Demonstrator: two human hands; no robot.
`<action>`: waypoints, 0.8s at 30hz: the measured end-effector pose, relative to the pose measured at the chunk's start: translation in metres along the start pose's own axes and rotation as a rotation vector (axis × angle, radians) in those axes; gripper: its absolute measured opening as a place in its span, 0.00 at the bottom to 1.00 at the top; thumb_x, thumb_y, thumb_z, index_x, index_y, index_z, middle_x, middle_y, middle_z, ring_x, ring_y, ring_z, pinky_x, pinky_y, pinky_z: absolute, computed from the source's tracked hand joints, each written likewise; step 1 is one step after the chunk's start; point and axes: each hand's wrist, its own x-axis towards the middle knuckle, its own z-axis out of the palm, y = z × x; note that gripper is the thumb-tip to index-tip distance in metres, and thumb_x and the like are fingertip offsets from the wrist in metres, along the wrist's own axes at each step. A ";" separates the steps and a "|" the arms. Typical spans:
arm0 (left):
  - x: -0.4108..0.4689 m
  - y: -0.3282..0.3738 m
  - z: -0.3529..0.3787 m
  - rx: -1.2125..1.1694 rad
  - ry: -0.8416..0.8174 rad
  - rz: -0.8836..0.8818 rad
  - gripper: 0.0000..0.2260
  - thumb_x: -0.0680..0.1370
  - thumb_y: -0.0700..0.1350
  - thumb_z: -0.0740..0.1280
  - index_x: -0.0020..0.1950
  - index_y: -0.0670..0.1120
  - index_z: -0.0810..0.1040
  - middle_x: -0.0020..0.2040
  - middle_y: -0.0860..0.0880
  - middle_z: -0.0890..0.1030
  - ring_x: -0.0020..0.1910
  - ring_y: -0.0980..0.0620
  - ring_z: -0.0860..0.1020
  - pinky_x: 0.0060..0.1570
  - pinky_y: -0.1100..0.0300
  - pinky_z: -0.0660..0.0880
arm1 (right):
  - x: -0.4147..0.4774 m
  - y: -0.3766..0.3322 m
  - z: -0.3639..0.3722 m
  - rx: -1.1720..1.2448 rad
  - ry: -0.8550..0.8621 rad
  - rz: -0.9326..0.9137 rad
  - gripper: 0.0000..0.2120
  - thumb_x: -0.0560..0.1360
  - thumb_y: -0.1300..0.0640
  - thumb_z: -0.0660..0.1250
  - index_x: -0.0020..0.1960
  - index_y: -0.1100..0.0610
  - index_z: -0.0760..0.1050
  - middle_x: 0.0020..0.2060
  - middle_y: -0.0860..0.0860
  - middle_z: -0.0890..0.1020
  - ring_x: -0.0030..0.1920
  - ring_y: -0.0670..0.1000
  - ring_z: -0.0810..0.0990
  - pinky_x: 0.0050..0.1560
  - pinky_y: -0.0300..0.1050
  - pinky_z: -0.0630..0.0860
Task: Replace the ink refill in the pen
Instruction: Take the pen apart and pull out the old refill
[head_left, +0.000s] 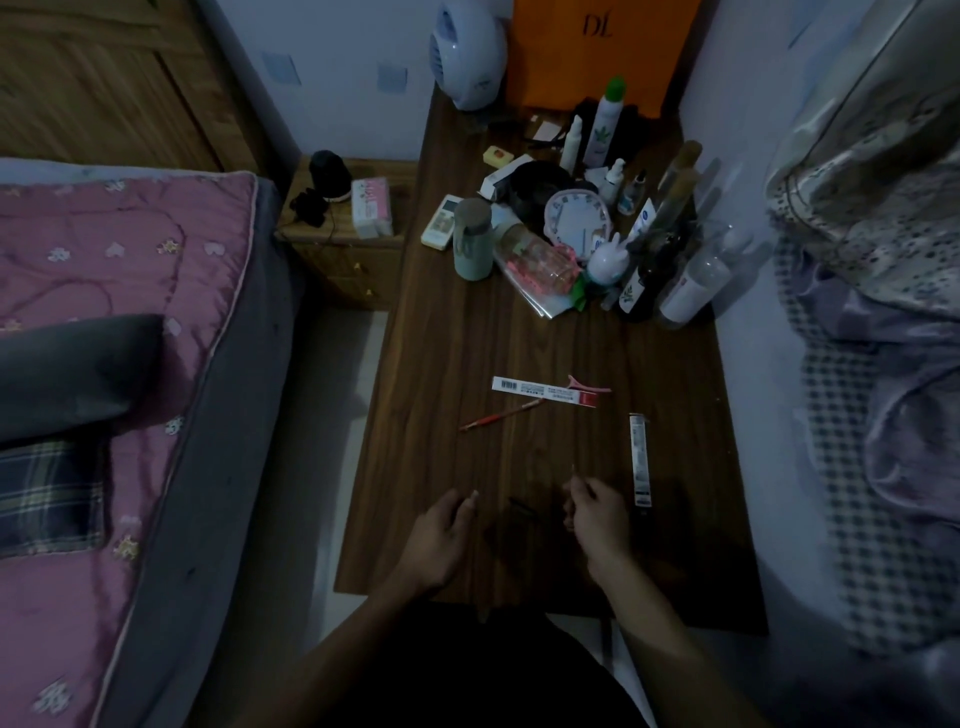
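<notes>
Dim overhead view of a dark wooden desk (441, 364), the landmark for all positions given here. At the desk's near edge, the right hand (597, 514) is closed in a pinch on a thin rod-like piece, probably an ink refill (573, 470), whose tip projects upward past the fingertips; the light is too low to identify it with certainty. The left hand (441, 535) rests on the desk to the left, fingers loosely curled and holding nothing visible. Between the two hands a short dark pen part (522, 506) lies on the desk surface, touching neither hand. Just right of the right hand lies a narrow refill package (639, 460), set lengthwise toward the far end. Toward the desk's centre, a red pen (501, 414) lies at a slant, and just beyond it a second white package with a barcode (543, 391) lies crosswise, with a pink hair clip (587, 383) at its right end. The far end of the desk carries a crowded group of bottles (602, 124), a round clock (576, 221) and a capped cup (472, 239). A bed with a pink quilt (104, 260) stands left of the desk.
</notes>
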 end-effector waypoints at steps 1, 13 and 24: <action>0.002 -0.003 0.004 -0.012 0.020 -0.043 0.12 0.82 0.51 0.60 0.40 0.62 0.73 0.38 0.66 0.80 0.38 0.72 0.76 0.36 0.77 0.67 | 0.004 0.004 0.000 -0.026 -0.010 0.003 0.11 0.82 0.50 0.61 0.53 0.53 0.80 0.44 0.53 0.82 0.42 0.51 0.80 0.41 0.45 0.76; 0.030 -0.025 0.029 0.184 0.071 -0.309 0.10 0.79 0.49 0.64 0.53 0.44 0.79 0.45 0.51 0.79 0.45 0.52 0.79 0.41 0.61 0.70 | 0.029 0.036 0.005 -0.574 0.009 -0.246 0.14 0.78 0.50 0.69 0.59 0.57 0.81 0.46 0.51 0.84 0.41 0.45 0.77 0.38 0.37 0.72; 0.041 -0.033 0.028 0.223 0.159 -0.323 0.16 0.75 0.53 0.69 0.59 0.47 0.80 0.51 0.48 0.85 0.50 0.48 0.83 0.41 0.61 0.72 | 0.033 0.040 0.019 -0.803 0.112 -0.351 0.10 0.76 0.46 0.69 0.48 0.53 0.79 0.36 0.50 0.82 0.37 0.52 0.82 0.31 0.38 0.67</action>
